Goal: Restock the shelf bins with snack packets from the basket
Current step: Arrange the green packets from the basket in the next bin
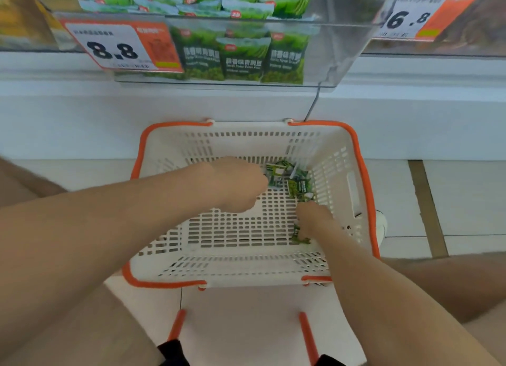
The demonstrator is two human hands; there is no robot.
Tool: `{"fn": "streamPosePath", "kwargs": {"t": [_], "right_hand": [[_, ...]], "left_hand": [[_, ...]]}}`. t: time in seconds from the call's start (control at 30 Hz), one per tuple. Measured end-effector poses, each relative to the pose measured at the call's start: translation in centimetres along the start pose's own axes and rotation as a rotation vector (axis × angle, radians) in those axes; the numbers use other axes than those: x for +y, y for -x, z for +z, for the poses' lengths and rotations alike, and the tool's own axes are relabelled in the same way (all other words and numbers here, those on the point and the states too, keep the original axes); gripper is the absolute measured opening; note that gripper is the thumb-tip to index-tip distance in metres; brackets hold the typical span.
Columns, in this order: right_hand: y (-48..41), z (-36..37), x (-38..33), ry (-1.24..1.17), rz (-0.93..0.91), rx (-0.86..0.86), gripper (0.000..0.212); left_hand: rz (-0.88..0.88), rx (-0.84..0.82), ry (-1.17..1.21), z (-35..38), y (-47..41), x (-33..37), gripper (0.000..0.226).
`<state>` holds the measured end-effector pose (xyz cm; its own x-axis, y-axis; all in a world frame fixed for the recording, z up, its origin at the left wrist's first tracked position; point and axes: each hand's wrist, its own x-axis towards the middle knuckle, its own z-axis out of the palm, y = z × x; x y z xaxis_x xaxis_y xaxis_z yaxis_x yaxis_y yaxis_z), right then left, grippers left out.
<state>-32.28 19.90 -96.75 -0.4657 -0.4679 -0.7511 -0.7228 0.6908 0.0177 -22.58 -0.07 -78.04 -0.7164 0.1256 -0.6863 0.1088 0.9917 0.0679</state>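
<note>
Basket point(353, 157) near empty: small pile of green pea packets point(298, 186) left at its 2 o'clock corner. Shelf bin point(328, 51) at 12 o'clock already well stocked, with a gap at its right end. Left hand point(241, 185) curled, touching pile; grip unclear through blur. Right hand point(315, 218) over stray packet point(299, 234) at 4 o'clock, fingers hidden. Likely last few transfers remain.

Pale tiled floor point(465, 190), brown strip point(427, 209) across tiles, white shelving base point(82, 125), soft even light

One basket point(246, 270), two hands point(241, 185) point(315, 220), two price tags point(115, 47) point(410, 15), three upright front packets point(243, 59).
</note>
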Motion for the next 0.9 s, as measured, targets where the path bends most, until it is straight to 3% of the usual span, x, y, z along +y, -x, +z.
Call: {"fn": "streamPosePath", "kwargs": {"t": [0.2, 0.33, 0.43, 0.5, 0.63, 0.7, 0.9], "right_hand": [[1.6, -5.8, -1.1, -0.428, -0.18, 0.162, 0.043], [6.0, -12.5, -2.8, -0.615, -0.341, 0.346, 0.034], [10.4, -17.3, -3.5, -0.692, -0.448, 0.408, 0.023], [13.0, -19.4, -3.6, -0.786, -0.518, 0.446, 0.009], [16.2, -21.4, -3.7, -0.982, -0.646, 0.556, 0.012], [17.0, -21.8, -3.6, -1.049, -0.673, 0.626, 0.009], [18.8, -23.3, -4.0, -1.087, -0.687, 0.708, 0.014]], "left_hand": [[-0.047, 0.067, 0.044, -1.5, 1.8, -0.2, 0.03], [-0.121, 0.156, 0.152, -2.1, 3.4, -1.0, 0.017], [-0.194, 0.199, 0.336, -3.1, 5.1, -2.0, 0.058], [-0.208, 0.242, 0.577, -3.8, 6.6, -2.6, 0.068], [-0.095, 0.418, 1.141, -5.0, 9.0, -3.1, 0.023], [-0.035, 0.476, 1.318, -5.5, 10.0, -2.9, 0.018], [0.013, 0.647, 1.319, -6.8, 11.5, -2.7, 0.018]]}}
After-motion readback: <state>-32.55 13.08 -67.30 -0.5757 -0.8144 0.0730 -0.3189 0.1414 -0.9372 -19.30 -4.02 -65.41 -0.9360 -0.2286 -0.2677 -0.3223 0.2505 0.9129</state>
